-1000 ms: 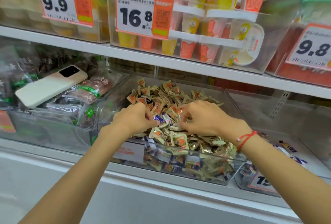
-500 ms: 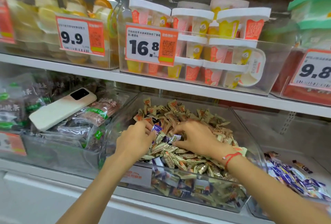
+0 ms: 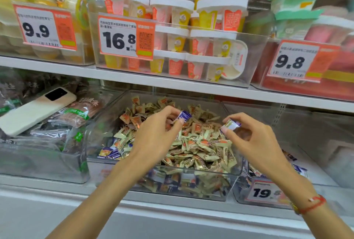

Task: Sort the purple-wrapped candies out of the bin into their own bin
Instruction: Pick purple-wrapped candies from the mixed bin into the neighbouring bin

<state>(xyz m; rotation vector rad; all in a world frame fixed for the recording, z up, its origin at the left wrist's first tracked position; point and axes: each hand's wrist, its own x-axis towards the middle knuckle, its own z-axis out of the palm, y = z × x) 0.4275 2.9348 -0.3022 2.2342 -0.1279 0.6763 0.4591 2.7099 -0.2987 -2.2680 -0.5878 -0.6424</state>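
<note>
Head view caught you with both hands lifted just above the mixed bin [image 3: 232, 171] at the centre of the frame, each pinching one purple candy. Your left hand [image 3: 155, 139] held its candy [image 3: 183, 116] between thumb and forefinger, the other fingers curled under; your right hand [image 3: 254, 139] pinched a second candy [image 3: 232, 124] the same way, with the rest of the fingers loosely bent. Holding them by the tips and clear of the pile looked like a way to keep the cream-and-orange candies [image 3: 201, 148] from coming up with them. The purple bin [image 3: 268, 193] sat just beside the mixed bin at lower right of the frame, so your right hand was the nearer one to it. More purple wrappers [image 3: 110, 152] showed at the lower left of the pile and through the front wall, so the sorting seemed far from done. Your right forearm covered most of the purple bin, and its price tag was blurred at the edge; how many candies lay in it could not be told. The phone [image 3: 36, 108] rested on packets at the left of the frame.
</note>
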